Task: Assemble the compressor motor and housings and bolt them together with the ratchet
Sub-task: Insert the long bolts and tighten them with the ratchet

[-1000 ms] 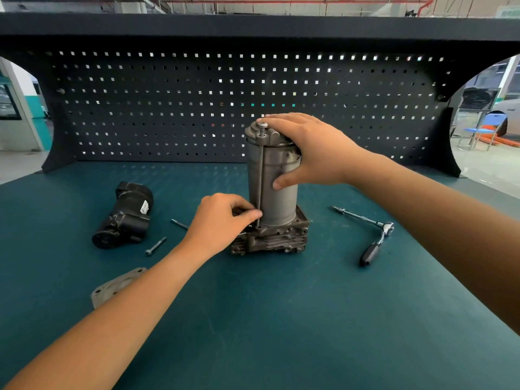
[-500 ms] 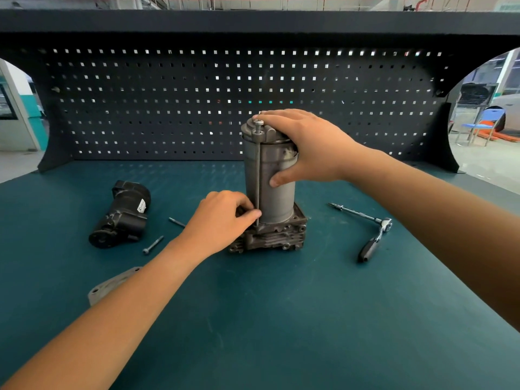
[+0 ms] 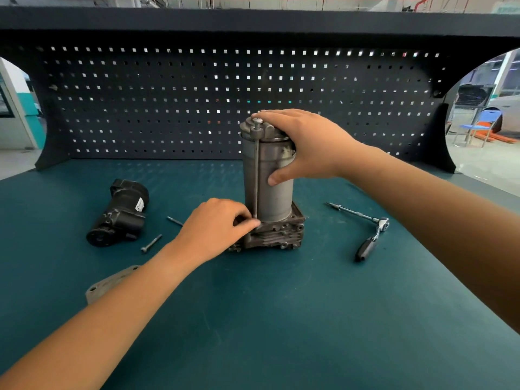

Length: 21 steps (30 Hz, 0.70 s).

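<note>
motor (image 3: 267,178): grey cylinder, upright on ribbed housing (image 3: 278,235), at the middle of the table (image 3: 253,319). right hand (image 3: 304,142): curled over the cap (image 3: 249,129), thumb on the cylinder wall. left hand (image 3: 216,229): fingers bunched, pinching the foot of a long bolt (image 3: 256,170) at the housing. ratchet (image 3: 371,237): idle, right of the stack. spare bolt (image 3: 151,243): loose, left. risk: bolt likely not yet threaded; a tilted cylinder or turned cap would skew it, cross-threading the hole.

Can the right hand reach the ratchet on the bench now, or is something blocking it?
Probably yes. The ratchet lies uncovered on the mat, right of the upright motor housing, nothing around it. The right hand grips the housing's top, so it must let go first.
</note>
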Each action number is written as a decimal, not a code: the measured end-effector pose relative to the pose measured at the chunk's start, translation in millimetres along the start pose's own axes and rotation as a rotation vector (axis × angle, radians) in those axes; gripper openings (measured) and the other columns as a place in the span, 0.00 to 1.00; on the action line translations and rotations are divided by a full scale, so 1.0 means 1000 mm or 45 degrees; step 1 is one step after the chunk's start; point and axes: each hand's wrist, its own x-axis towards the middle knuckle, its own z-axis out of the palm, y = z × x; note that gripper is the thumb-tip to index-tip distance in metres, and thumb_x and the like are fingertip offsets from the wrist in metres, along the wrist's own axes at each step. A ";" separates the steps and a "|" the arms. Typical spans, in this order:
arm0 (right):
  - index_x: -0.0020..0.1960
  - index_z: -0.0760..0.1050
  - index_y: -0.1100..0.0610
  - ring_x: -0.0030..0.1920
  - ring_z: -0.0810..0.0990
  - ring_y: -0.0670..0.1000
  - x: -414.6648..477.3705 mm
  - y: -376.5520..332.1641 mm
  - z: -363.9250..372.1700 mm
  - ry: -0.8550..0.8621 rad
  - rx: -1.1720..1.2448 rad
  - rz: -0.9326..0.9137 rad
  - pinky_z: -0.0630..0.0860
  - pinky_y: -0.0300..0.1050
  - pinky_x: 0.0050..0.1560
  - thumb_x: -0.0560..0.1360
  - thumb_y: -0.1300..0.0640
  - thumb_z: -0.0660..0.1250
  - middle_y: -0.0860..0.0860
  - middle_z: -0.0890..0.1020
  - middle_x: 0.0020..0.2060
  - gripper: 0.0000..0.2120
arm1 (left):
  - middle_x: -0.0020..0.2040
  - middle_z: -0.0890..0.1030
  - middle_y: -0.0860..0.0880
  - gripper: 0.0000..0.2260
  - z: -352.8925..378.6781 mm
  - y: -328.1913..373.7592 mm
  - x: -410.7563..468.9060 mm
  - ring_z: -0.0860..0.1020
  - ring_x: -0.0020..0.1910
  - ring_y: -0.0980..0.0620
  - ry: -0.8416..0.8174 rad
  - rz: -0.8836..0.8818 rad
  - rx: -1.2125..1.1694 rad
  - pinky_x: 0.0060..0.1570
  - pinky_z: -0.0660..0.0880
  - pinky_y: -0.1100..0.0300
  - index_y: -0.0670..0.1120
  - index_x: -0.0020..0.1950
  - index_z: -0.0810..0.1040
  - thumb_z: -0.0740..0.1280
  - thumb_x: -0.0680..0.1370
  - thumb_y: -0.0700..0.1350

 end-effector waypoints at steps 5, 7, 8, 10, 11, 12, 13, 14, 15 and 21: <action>0.76 0.54 0.48 0.73 0.59 0.50 0.000 0.000 -0.001 -0.005 -0.006 0.003 0.65 0.53 0.68 0.63 0.45 0.77 0.46 0.61 0.74 0.48 | 0.45 0.83 0.53 0.07 -0.008 -0.002 -0.006 0.78 0.45 0.54 0.015 0.003 -0.016 0.48 0.73 0.57 0.49 0.47 0.83 0.67 0.75 0.49; 0.76 0.54 0.47 0.73 0.59 0.50 -0.001 0.000 0.000 -0.001 -0.001 0.002 0.65 0.53 0.67 0.63 0.45 0.77 0.45 0.61 0.74 0.48 | 0.45 0.83 0.54 0.06 -0.012 -0.007 -0.008 0.77 0.44 0.56 0.021 -0.036 -0.054 0.48 0.73 0.60 0.48 0.48 0.83 0.68 0.75 0.46; 0.76 0.54 0.47 0.73 0.59 0.50 -0.001 0.000 0.000 0.000 -0.006 -0.001 0.66 0.52 0.67 0.63 0.44 0.76 0.45 0.61 0.74 0.48 | 0.45 0.83 0.53 0.06 -0.014 -0.010 -0.008 0.77 0.44 0.57 0.028 -0.063 -0.083 0.48 0.73 0.60 0.48 0.49 0.83 0.69 0.74 0.45; 0.76 0.54 0.48 0.73 0.59 0.50 0.000 -0.001 -0.001 -0.001 -0.024 -0.005 0.66 0.51 0.66 0.63 0.44 0.76 0.45 0.61 0.74 0.48 | 0.47 0.83 0.52 0.08 -0.016 -0.014 -0.010 0.78 0.46 0.55 0.050 -0.108 -0.141 0.52 0.74 0.57 0.47 0.52 0.82 0.69 0.74 0.43; 0.76 0.54 0.48 0.73 0.59 0.50 -0.001 -0.001 -0.001 -0.001 -0.032 -0.003 0.66 0.51 0.65 0.63 0.44 0.76 0.46 0.62 0.74 0.49 | 0.50 0.82 0.52 0.10 -0.016 -0.015 -0.010 0.78 0.49 0.54 0.062 -0.116 -0.169 0.53 0.74 0.56 0.47 0.55 0.81 0.69 0.74 0.43; 0.76 0.54 0.49 0.72 0.60 0.51 -0.001 -0.001 -0.001 0.001 -0.037 0.003 0.66 0.51 0.65 0.63 0.44 0.77 0.47 0.63 0.73 0.49 | 0.53 0.80 0.52 0.13 -0.016 -0.014 -0.010 0.77 0.51 0.54 0.073 -0.113 -0.191 0.55 0.73 0.57 0.47 0.58 0.79 0.70 0.74 0.44; 0.75 0.54 0.50 0.71 0.63 0.52 -0.001 -0.001 -0.001 0.010 -0.038 0.012 0.68 0.51 0.63 0.63 0.44 0.77 0.48 0.65 0.72 0.49 | 0.56 0.79 0.52 0.16 -0.016 -0.014 -0.011 0.76 0.53 0.55 0.085 -0.102 -0.209 0.55 0.71 0.58 0.47 0.61 0.77 0.70 0.74 0.45; 0.74 0.56 0.52 0.68 0.66 0.53 -0.002 -0.001 -0.001 0.024 -0.034 0.021 0.70 0.51 0.61 0.62 0.44 0.77 0.49 0.68 0.70 0.48 | 0.58 0.77 0.53 0.18 -0.016 -0.013 -0.011 0.75 0.54 0.56 0.104 -0.089 -0.228 0.55 0.70 0.60 0.47 0.63 0.75 0.70 0.74 0.45; 0.73 0.57 0.53 0.65 0.69 0.54 -0.002 -0.001 -0.001 0.040 -0.026 0.028 0.72 0.51 0.58 0.61 0.44 0.78 0.50 0.70 0.67 0.47 | 0.59 0.75 0.54 0.20 -0.016 -0.012 -0.011 0.74 0.53 0.58 0.137 -0.074 -0.258 0.53 0.68 0.62 0.48 0.65 0.73 0.70 0.74 0.46; 0.71 0.60 0.51 0.69 0.66 0.51 -0.006 -0.002 0.001 0.063 -0.086 -0.015 0.57 0.56 0.68 0.63 0.42 0.75 0.47 0.70 0.68 0.42 | 0.60 0.70 0.57 0.22 -0.016 -0.004 -0.010 0.72 0.55 0.60 0.375 0.019 -0.457 0.50 0.62 0.81 0.46 0.66 0.71 0.71 0.73 0.44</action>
